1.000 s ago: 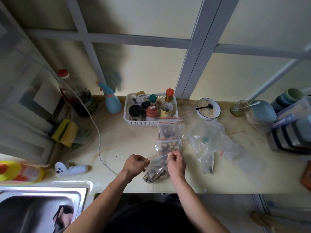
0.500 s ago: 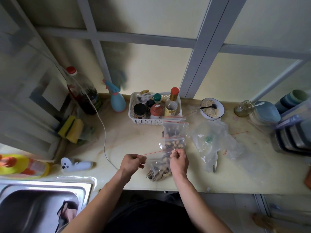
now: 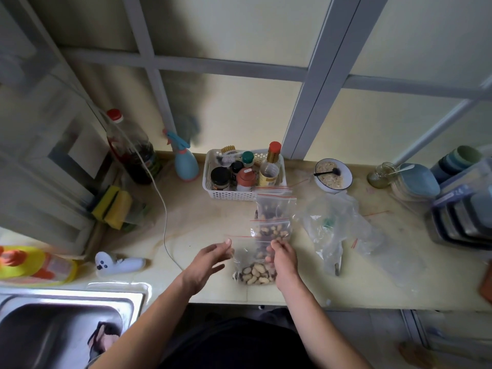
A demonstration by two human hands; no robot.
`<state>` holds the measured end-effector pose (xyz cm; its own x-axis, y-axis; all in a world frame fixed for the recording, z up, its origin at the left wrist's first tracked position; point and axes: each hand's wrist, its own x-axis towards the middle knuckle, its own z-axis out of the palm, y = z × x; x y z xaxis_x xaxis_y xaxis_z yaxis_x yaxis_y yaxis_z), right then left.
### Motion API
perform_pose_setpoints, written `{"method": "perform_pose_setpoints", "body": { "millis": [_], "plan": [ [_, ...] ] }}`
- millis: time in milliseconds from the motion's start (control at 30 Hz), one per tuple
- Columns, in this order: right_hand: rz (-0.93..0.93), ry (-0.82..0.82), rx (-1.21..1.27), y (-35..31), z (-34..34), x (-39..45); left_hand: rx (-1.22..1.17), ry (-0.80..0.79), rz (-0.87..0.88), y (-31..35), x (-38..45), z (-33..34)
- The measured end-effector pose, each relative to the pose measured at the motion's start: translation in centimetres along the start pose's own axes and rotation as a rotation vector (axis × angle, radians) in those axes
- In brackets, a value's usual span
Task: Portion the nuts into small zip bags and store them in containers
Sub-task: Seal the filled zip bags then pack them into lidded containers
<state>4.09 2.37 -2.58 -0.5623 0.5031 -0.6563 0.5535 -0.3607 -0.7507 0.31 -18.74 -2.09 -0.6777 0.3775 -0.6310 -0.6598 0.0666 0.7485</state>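
A person's right hand (image 3: 283, 258) pinched a nut-filled zip bag (image 3: 253, 265) lying on the counter (image 3: 207, 217) near its front edge; the left hand (image 3: 210, 258), fingers loosely spread, hovered beside it, holding nothing. An incompletely pressed seal could spill nuts once lifted.

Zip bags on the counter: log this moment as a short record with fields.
nearest bag: zip bag of nuts, lying on the counter, red zip strip toward the left hand
left hand: fingers loosely spread at the bag's left edge, grip unclear
right hand: holds the bag's right side
other bags: two filled bags in a row toward the white basket
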Motion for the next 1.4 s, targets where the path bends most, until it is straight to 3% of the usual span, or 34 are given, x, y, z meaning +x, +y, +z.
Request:
{"method": "perform_pose_setpoints", "body": {
  "millis": [133, 267, 467, 667, 800, 933, 1067, 1400],
  "plan": [
    [0.088, -0.040, 0.065, -0.1, -0.5, 0.4, 0.142, -0.153, -0.075, -0.8, -0.4, 1.8],
    [0.101, 0.001, 0.112, -0.4, -1.3, 0.7, 0.206, -0.090, 0.044, -0.9, 0.4, 3.0],
    [-0.030, 0.140, 0.253, -0.7, -3.5, 1.2, 0.227, -0.040, 0.065, -1.4, 1.6, 4.5],
    [-0.165, 0.020, 0.345, -1.3, -5.2, 1.9, 0.051, 0.149, 0.139, -0.7, 3.1, 6.8],
    [-0.157, -0.015, 0.216, -1.4, -5.9, 2.8, 0.039, 0.233, 0.117, -1.2, 4.4, 7.7],
    [-0.113, -0.079, -0.051, -0.9, -5.4, 3.5, 0.299, 0.331, 0.061, -1.5, 5.0, 8.7],
    [-0.136, -0.060, -0.287, -0.7, -4.9, 5.1, 0.382, 0.365, 0.062, -1.1, 5.3, 9.8],
    [-0.302, -0.017, -0.437, -2.9, -5.4, 8.2, 0.258, 0.457, 0.149, 0.0, 7.2, 11.3]
  ]
}}
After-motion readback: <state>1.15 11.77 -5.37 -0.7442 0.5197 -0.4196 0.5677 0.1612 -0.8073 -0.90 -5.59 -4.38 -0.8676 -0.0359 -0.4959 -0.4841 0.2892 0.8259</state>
